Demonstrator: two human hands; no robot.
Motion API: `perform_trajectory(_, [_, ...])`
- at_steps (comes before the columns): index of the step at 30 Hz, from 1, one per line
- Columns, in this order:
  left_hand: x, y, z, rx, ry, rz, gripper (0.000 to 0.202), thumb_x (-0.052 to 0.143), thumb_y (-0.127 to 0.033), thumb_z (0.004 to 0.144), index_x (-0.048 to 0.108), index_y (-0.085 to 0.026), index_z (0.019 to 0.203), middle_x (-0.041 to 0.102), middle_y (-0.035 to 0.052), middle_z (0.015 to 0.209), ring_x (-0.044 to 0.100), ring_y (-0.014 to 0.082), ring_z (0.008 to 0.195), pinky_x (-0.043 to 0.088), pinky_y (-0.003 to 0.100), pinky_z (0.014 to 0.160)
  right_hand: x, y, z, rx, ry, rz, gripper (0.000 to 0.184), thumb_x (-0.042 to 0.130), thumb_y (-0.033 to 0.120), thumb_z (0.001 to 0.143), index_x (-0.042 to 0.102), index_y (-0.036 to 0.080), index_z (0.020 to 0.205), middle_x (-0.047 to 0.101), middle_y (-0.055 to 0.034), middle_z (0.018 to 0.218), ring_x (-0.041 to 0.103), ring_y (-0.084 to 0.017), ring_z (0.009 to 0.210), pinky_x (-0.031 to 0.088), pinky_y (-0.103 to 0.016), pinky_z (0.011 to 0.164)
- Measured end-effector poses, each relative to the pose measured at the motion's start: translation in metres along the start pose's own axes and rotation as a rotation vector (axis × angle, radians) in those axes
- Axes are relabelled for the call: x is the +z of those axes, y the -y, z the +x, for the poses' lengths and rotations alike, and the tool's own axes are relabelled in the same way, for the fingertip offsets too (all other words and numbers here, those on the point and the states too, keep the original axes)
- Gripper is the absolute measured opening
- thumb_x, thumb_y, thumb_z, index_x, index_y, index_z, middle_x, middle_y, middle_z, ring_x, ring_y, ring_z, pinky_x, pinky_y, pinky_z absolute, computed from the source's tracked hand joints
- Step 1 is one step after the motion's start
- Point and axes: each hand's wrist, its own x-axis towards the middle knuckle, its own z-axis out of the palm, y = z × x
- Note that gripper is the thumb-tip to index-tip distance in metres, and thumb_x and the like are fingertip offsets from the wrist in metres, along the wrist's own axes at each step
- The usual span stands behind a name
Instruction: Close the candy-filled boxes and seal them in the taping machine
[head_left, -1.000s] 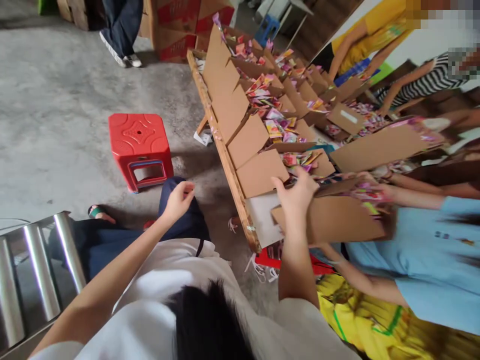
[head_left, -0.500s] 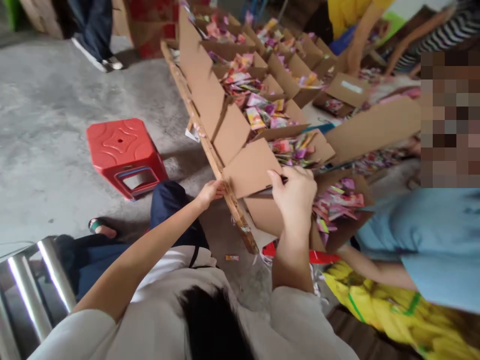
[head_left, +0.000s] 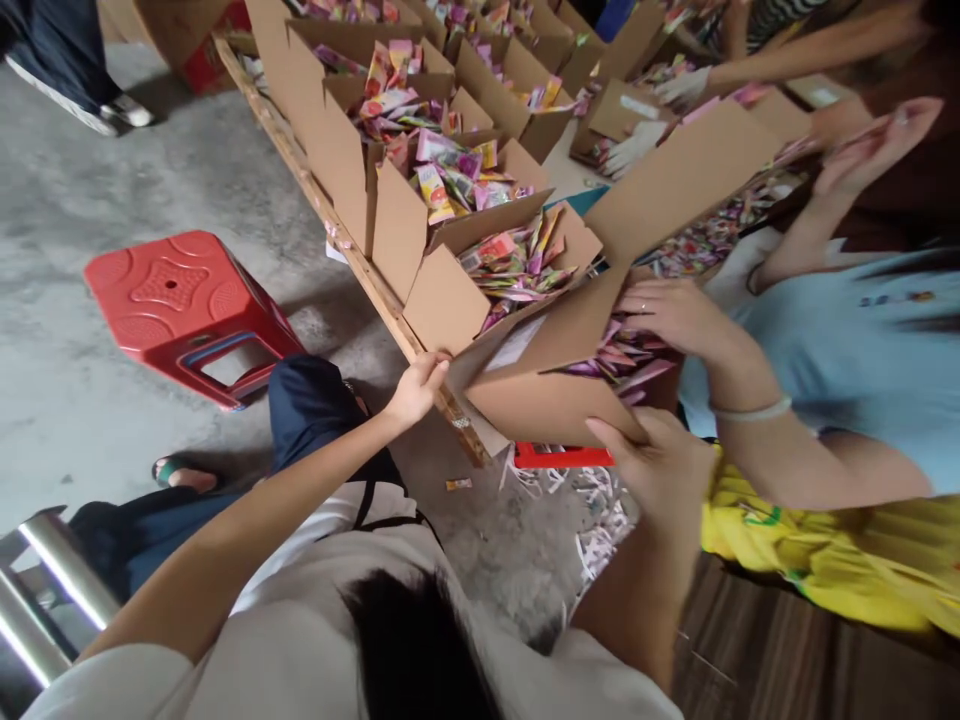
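A tilted cardboard box (head_left: 544,408) with small, bright sachets (head_left: 630,355) in it is at the near end of the table. My left hand (head_left: 418,388) is closed at its left corner, right by the wooden table edge (head_left: 367,275); the fingertips are partly hidden. On the near right side, my right hand (head_left: 664,450) grips the box wall, thumb on the outside. A co-worker's hand (head_left: 664,312) reaches into the same box from the right. Behind it stands another open box (head_left: 448,305) filled with sachets.
More open boxes of sachets (head_left: 390,100) line the table. A red stool (head_left: 176,285) stands on the floor at left, metal rollers (head_left: 67,570) at lower left. Yellow sacks (head_left: 825,540) lie at right. Co-workers' gloved hands (head_left: 636,148) are across the table.
My right hand has moved from a flap down and right to the box's near wall. The near box is now tilted with its flap up. The co-worker's hand has come to its sachets.
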Motion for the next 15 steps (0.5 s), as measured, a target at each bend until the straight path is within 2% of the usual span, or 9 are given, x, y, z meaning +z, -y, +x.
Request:
perform_trajectory(2, [0.012,0.000,-0.004,-0.035,-0.025,0.000,0.030,0.055,-0.045,0.093,0.066,-0.020,0.103,0.059,0.0101,0.118,0.055,0.0238,0.122,0.037,0.037,0.116,-0.020,-0.010,-0.002,-0.049,-0.025,0.059,0.040,0.066,0.063,0.079,0.056,0.029,0.062,0.061,-0.0045,0.062,0.059,-0.026,0.059,0.044,-0.040,0.056])
perform_trajectory(5, [0.039,-0.006,-0.011,-0.216,-0.044,-0.130,0.038,0.066,-0.052,0.086,0.067,-0.021,0.107,0.052,0.0114,0.137,0.039,0.0267,0.142,0.029,0.037,0.123,-0.037,-0.013,-0.008,-0.163,-0.071,0.135,0.029,0.069,0.058,0.082,0.064,0.031,0.072,0.064,-0.0038,0.065,0.063,-0.024,0.060,0.045,-0.040,0.054])
perform_trajectory(7, [0.055,-0.012,-0.015,-0.426,0.068,-0.337,0.045,0.065,-0.059,0.085,0.067,-0.021,0.109,0.056,0.0120,0.138,0.040,0.0296,0.144,0.033,0.041,0.121,-0.041,-0.009,-0.014,-0.243,-0.075,0.168,0.026,0.067,0.052,0.087,0.064,0.031,0.074,0.065,-0.0025,0.067,0.064,-0.022,0.063,0.047,-0.039,0.056])
perform_trajectory(10, [0.069,-0.017,-0.021,-0.790,0.365,-0.663,0.058,0.057,-0.071,0.085,0.067,-0.020,0.111,0.067,0.0131,0.127,0.053,0.0319,0.133,0.042,0.047,0.114,-0.047,-0.002,-0.024,-0.299,-0.031,0.209,0.020,0.067,0.042,0.090,0.063,0.030,0.075,0.067,-0.0008,0.071,0.066,-0.022,0.068,0.051,-0.039,0.061])
perform_trajectory(11, [0.071,-0.018,-0.024,-0.875,0.443,-0.735,0.062,0.056,-0.074,0.083,0.067,-0.020,0.112,0.068,0.0130,0.126,0.055,0.0317,0.131,0.042,0.047,0.114,-0.052,0.000,-0.027,-0.301,0.007,0.219,0.016,0.067,0.037,0.091,0.063,0.030,0.078,0.068,-0.0005,0.074,0.067,-0.022,0.071,0.053,-0.040,0.064])
perform_trajectory(13, [0.074,-0.016,-0.033,-0.934,0.532,-0.835,0.070,0.058,-0.077,0.079,0.066,-0.019,0.117,0.068,0.0126,0.128,0.057,0.0313,0.129,0.041,0.048,0.114,-0.065,0.003,-0.033,-0.308,0.078,0.231,0.009,0.066,0.030,0.091,0.065,0.030,0.083,0.071,0.0000,0.081,0.068,-0.024,0.076,0.055,-0.042,0.068])
perform_trajectory(15, [0.078,-0.012,-0.043,-0.894,0.549,-0.922,0.076,0.060,-0.079,0.076,0.065,-0.019,0.122,0.067,0.0134,0.129,0.058,0.0326,0.128,0.041,0.050,0.114,-0.079,0.006,-0.037,-0.325,0.123,0.224,0.008,0.065,0.025,0.092,0.065,0.030,0.085,0.071,-0.0001,0.086,0.068,-0.025,0.079,0.055,-0.043,0.068])
